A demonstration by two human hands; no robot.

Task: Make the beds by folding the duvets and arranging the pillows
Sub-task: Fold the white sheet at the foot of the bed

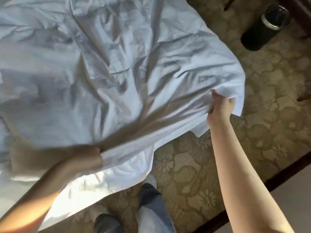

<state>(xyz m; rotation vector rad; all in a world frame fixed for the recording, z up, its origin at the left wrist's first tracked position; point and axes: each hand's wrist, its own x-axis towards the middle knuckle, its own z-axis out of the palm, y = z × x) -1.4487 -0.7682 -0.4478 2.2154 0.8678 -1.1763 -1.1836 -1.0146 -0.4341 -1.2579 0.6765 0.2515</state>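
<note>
**Both hands grip the duvet at the bed's near edge**

The white duvet [104,68] fills most of what we see. It lies crumpled across the bed [75,190], and its deep creases fan out from the two places where we hold it. Its right corner is lifted clear of the bed's near edge and hangs over the patterned carpet [262,101], which takes up the right side and the foreground.

Our left hand [91,153] is blurred, but its fingers are curled into a fist around a bunch of the cloth at the bed's near edge. Our right hand [220,106] grips the duvet just inside the raised corner, thumb on top and fingers tucked under the fabric, with the arm stretched well out.

Below the bed's near edge we see our jeans [151,211] and one pale shoe [151,179] on the carpet. A dark wooden strip [286,170] crosses the lower right. A black flask [262,26] with a clear lid stands on the carpet beyond the bed's far right corner, well apart from the duvet.
</note>
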